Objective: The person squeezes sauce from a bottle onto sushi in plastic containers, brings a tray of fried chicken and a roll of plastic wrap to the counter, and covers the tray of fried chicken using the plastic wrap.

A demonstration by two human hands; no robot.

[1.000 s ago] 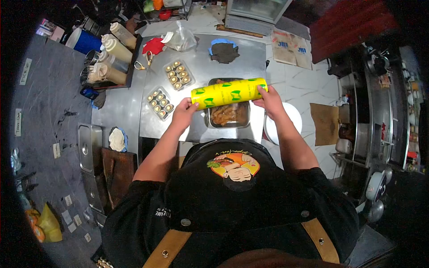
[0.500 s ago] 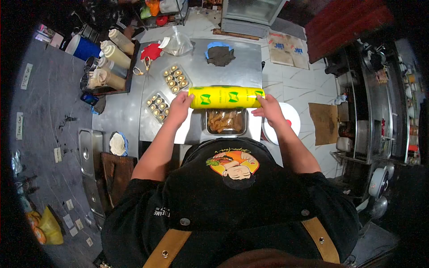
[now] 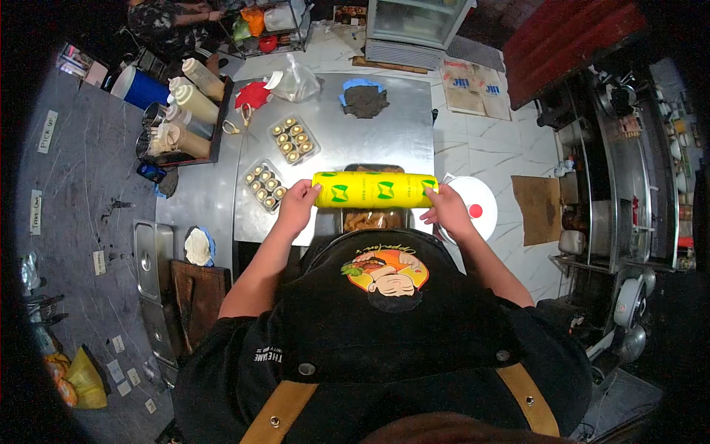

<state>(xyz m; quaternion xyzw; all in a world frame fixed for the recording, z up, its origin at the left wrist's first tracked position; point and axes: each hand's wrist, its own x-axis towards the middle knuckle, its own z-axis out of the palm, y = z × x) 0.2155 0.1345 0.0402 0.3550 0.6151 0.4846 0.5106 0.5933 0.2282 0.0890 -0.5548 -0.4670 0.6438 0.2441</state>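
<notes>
A yellow roll with green printed marks (image 3: 376, 190), apparently cling film, lies crosswise between my hands. My left hand (image 3: 297, 207) grips its left end, thumb on top. At the right end, my right hand (image 3: 450, 211) holds it with the thumb over the edge and some fingers spread below. Under the roll is a clear-sided container (image 3: 405, 220) of brown food pieces (image 3: 372, 220), partly hidden by the roll. To the left of the roll stand two clear trays of small round-topped items, one farther off (image 3: 293, 140) and one nearer (image 3: 265, 186).
On the steel table (image 3: 336, 122) lie a dark cloth (image 3: 365, 101), a clear plastic bag (image 3: 297, 80), a red cloth (image 3: 253, 95) and scissors (image 3: 233, 127). Squeeze bottles (image 3: 194, 103) stand in a rack at left. A white round lid (image 3: 482, 191) is at right. Another person (image 3: 166, 26) is far back.
The roll and both hands have come nearer my body, so the roll covers more of the food container's near part. The grip looks the same. Another person now shows at the upper left.
</notes>
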